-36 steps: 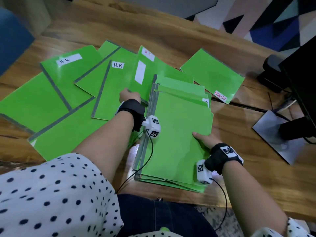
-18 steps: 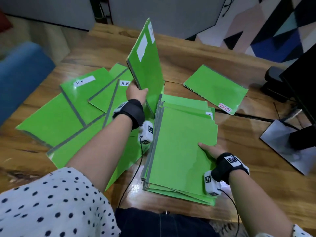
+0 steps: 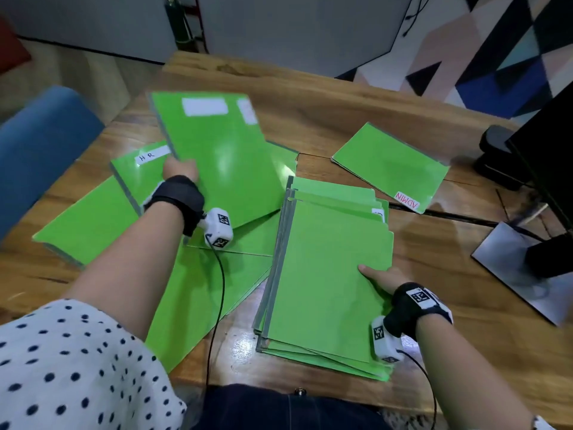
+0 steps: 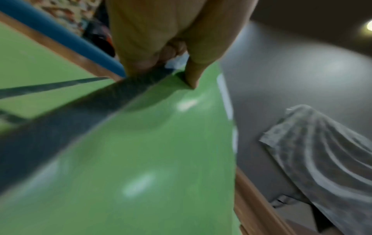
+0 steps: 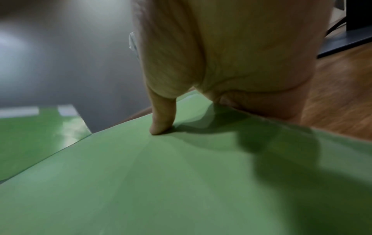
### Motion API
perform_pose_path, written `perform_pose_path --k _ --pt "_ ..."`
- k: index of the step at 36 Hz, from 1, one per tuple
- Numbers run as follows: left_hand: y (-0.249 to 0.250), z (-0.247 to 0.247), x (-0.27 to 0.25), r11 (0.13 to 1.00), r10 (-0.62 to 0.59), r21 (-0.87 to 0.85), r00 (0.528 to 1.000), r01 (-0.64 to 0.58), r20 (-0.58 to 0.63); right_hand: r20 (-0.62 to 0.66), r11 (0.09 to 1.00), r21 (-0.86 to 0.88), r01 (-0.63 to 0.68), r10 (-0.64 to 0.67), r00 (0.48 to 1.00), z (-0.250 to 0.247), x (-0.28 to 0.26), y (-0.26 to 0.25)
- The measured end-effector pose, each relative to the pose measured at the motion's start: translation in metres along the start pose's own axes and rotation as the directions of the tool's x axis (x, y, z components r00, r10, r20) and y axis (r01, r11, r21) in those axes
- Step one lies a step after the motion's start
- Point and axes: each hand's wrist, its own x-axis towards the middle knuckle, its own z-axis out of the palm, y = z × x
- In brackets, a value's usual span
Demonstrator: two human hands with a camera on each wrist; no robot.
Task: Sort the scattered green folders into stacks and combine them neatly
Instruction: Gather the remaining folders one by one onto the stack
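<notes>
Left hand [image 3: 180, 169] pinched a glossy green folder [image 3: 221, 159] by its dark-taped spine edge and held it tilted above the scattered folders [image 3: 90, 218] at ten o'clock on the wooden table [image 3: 341, 119]; the left wrist view showed the thumb [image 4: 192, 77] on the shiny cover and the other fingers under the spine, which the head view could not show. Right hand [image 3: 383, 279] gripped the right edge of the stack [image 3: 325, 274] at five o'clock, thumb [image 5: 161, 114] flat on the matte top cover, fingers hidden beneath. That stack was rectangular folders with grey spines along the left and stepped tabs at the far end. White labels sat on the lifted folder, blurred and unreadable; one folder under it read "H R" [image 3: 148, 156]. A lone folder [image 3: 390, 167] marked ADMIN in red lay apart at two o'clock. Only the right wrist view showed wood grain close beside the stack. A monitor stand [image 3: 521, 274] with a flat grey base stood at three o'clock, cut off by the frame, and a blue chair [image 3: 40, 144] at nine o'clock was partly out of view.
</notes>
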Motion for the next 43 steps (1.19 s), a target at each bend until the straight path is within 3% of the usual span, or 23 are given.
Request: perform_pose_path --k 2,4,5,8,14,17,21,27,32,37,40,43 --pt "-0.024 -0.012 0.000 0.988 -0.126 0.098 0.990 0.119 0.069 -0.004 1.000 -0.008 0.000 0.000 1.000 0.001 -0.001 0.000" --pt "-0.049 -0.016 0.001 0.923 -0.208 0.371 0.942 0.101 0.262 0.000 1.000 -0.007 0.004 -0.004 1.000 0.002 0.000 0.000" --pt "-0.061 -0.017 -0.002 0.880 -0.250 0.467 0.922 0.089 0.296 0.000 1.000 -0.002 0.006 -0.006 1.000 0.003 0.000 0.000" --pt "-0.080 -0.017 -0.013 0.888 -0.243 0.452 0.918 0.080 0.314 0.010 1.000 0.010 0.025 -0.025 1.000 0.003 0.001 0.001" --pt "-0.074 -0.023 -0.018 0.902 -0.359 0.336 0.902 0.270 0.240 0.023 1.000 -0.005 0.013 -0.013 1.000 0.004 0.013 0.007" --pt "-0.069 -0.025 -0.019 0.916 -0.344 0.298 0.907 0.268 0.242 0.013 1.000 -0.022 0.009 -0.009 1.000 0.005 0.005 0.003" --pt "-0.057 -0.019 -0.023 0.946 -0.244 0.265 0.949 0.188 0.198 0.003 0.999 -0.037 -0.005 0.005 1.000 0.004 0.000 0.000" --pt "-0.012 -0.015 -0.034 0.943 0.037 0.322 0.988 -0.084 0.149 0.020 0.997 -0.070 0.020 -0.019 1.000 0.004 0.004 -0.001" --pt "0.053 -0.024 -0.036 0.920 0.223 0.301 0.967 -0.250 0.123 0.026 0.996 -0.082 0.025 -0.023 0.999 0.004 0.025 0.008" --pt "0.088 -0.042 -0.033 0.974 0.136 0.153 0.970 -0.168 0.201 0.043 0.998 -0.052 0.029 -0.026 0.999 0.005 0.007 0.001" --pt "0.075 -0.042 -0.042 0.997 0.065 0.024 0.951 -0.076 0.303 0.047 0.999 -0.004 0.040 -0.039 0.998 0.004 0.002 -0.001" --pt "0.043 -0.034 -0.063 1.000 -0.013 0.028 0.910 0.001 0.415 0.066 0.998 0.046 0.048 -0.051 0.997 0.001 0.002 -0.001"
